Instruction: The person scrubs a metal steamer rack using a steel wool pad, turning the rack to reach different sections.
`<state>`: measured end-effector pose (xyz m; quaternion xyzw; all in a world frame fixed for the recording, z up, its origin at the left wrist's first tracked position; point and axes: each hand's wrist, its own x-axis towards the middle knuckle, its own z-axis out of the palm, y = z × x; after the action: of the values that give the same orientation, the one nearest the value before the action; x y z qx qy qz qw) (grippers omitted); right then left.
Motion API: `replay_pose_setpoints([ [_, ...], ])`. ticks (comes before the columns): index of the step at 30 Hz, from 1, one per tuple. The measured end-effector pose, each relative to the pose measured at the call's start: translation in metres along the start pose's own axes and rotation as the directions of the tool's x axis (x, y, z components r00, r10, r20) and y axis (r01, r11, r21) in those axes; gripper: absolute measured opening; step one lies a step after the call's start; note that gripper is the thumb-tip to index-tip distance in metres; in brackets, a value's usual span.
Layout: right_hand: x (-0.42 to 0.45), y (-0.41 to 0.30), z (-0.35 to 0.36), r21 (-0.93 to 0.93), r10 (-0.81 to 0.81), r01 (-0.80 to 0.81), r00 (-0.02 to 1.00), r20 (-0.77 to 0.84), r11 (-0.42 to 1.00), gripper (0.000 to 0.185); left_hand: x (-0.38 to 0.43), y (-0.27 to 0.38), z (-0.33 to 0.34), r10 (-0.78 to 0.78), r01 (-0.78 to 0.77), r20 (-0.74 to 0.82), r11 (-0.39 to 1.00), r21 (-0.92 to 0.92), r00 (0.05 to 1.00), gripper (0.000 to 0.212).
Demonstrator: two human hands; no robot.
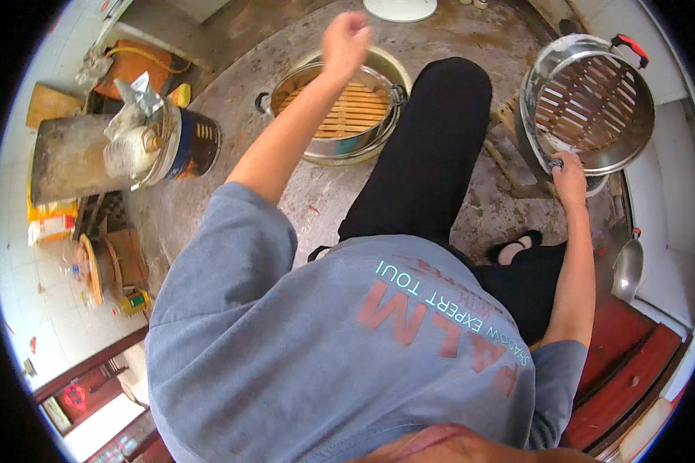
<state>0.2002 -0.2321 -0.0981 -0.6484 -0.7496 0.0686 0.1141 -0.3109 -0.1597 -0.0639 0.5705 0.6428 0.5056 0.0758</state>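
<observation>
My right hand [571, 180] grips the near handle of a stainless steel steamer pot [625, 147] at the right. The pot is tilted, and a dark slatted rack [593, 104] shows inside it. A red-covered handle [631, 51] sticks out on its far side. My left hand [346, 46] is raised, fingers curled, with nothing visible in it. Below that hand, a second steel steamer pot [292, 134] with black side handles stands in a pale basin [404, 68]. Light wooden slats [359, 110] lie inside it, partly hidden by my left forearm.
A dark bucket [200, 144] with plastic bags on top stands at the left, beside a worn board [63, 159]. A white round lid [401, 8] lies at the far edge. A metal wok or pan [628, 269] leans at the right, near red wooden furniture [619, 335].
</observation>
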Motion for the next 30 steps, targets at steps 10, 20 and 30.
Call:
replay_pose_setpoints([
  [10, -0.002, 0.025, -0.002, 0.065, 0.029, -0.031, 0.999, 0.040, 0.997, 0.026, -0.277, -0.238, -0.133, -0.911, 0.920, -0.193, 0.383, -0.079, 0.363, 0.023],
  [20, -0.017, 0.039, 0.004, 0.317, 0.148, -0.114, 0.985, -0.084, 0.942, 0.025, -0.295, -0.201, -0.018, -0.922, 0.913, 0.382, -0.103, -0.396, 0.061, 0.044],
  [30, -0.039, 0.030, -0.008, 0.256, 0.223, -0.184, 0.966, -0.132, 0.949, 0.025, -0.285, -0.235, 0.004, -0.829, 0.703, 0.488, -0.175, -0.690, 0.273, 0.034],
])
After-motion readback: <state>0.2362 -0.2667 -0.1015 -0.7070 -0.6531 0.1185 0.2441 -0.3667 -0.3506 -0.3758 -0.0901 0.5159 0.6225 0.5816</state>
